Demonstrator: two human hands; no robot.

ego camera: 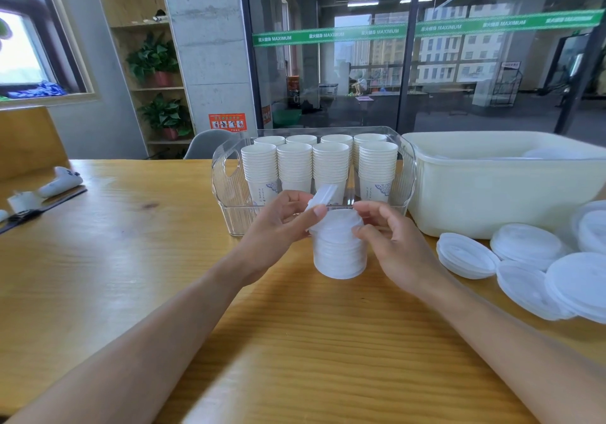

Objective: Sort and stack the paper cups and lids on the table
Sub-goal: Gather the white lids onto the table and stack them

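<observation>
- Wooden table [98, 276] by a glass wall carries everything: a clear bin [226, 174] full of stacked cups [295, 168], a cream tub [475, 200] to its right, and loose lids [524, 243] spread at the right edge.
- Between my hands stands the lid stack [339, 253], just in front of the bin.
- My left hand [278, 227] pinches a tilted lid [323, 199] between thumb and fingers, above the stack's far rim.
- My right hand [390, 240] has its fingers curled, tips against the stack's top right edge; I cannot tell whether it grips or only steadies.
- Risk, as I judge it: the tilted lid may land off-centre and refuse to nest, leaving the stack leaning.
- Pressing it down from one side could tip the stack toward the bin, since only fingertips brace it.
- What my left hand holds may be more than one lid; if so, one could slip loose.
- The loose lids overlap near the table edge, so a careless reach could sweep them off.
</observation>
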